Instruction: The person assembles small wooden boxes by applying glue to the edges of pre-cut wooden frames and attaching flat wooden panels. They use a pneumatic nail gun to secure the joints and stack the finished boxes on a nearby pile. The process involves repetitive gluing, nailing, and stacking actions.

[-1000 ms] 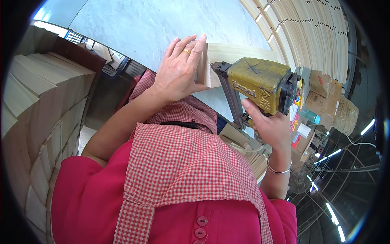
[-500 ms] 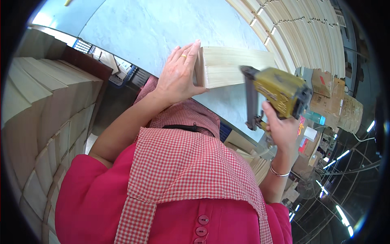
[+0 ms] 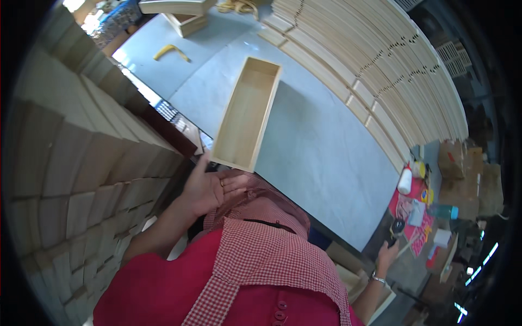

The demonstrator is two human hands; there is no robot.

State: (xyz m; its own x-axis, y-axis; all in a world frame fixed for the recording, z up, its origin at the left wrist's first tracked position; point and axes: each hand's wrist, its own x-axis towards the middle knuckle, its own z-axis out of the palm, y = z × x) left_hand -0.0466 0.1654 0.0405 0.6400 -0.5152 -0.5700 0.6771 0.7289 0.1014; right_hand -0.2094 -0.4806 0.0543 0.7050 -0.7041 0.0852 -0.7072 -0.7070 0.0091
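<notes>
long, open-topped pale-wood box, perhaps edge-set for reach; left hand, fingers apart, beside it; right hand clamped on dark tool.

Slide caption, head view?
Open-topped wooden box on a pale table, left hand open by its near end, right hand out to the side.

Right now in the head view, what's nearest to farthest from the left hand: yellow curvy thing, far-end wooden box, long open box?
From the left hand:
1. Long open box: just ahead.
2. Yellow curvy thing: farther up the table, leftward.
3. Far-end wooden box: beyond the yellow thing.
</notes>
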